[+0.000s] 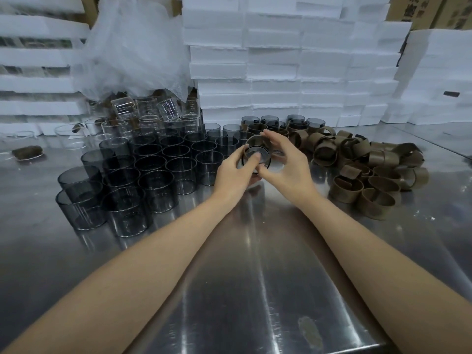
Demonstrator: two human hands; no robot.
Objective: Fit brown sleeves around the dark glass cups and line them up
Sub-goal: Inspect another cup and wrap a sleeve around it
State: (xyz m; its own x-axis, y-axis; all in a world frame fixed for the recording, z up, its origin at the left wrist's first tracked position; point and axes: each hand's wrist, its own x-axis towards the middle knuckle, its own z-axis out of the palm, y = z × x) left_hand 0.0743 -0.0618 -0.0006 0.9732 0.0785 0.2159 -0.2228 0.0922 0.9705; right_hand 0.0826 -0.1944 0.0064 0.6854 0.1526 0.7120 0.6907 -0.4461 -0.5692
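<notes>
Both hands are up in the middle of the scene, just above the bench [255, 277], wrapped round one dark glass cup [256, 157] that's tipped with a round end toward the camera. The left hand [236, 175] curls round the near-left side of the glass. The right hand [284, 166] is clamped on the brown sleeve [252, 141] ringing it, fingertips over the far edge and thumb on the near side. Can't tell how far on the sleeve sits.

Handling-wise, the glass looks thin-walled and smooth, so I'd guess slippery and easy to chip against the bare cups [143, 175] packed on the left. I'd hold it by the wall, not the rim. The sleeve looks like light, springy card that would crush if squeezed, so push evenly on its edge.

The loose sleeves [370, 169] are heaped on the right. The sleeved cups [281, 125] stand far back against the foam blocks [281, 72].

As for writing, the clear beakers [153, 108] at far left have scale marks too small to read. The cardboard boxes [421, 6] at top right carry cropped print I can't make out. No brand shows on the cups.
</notes>
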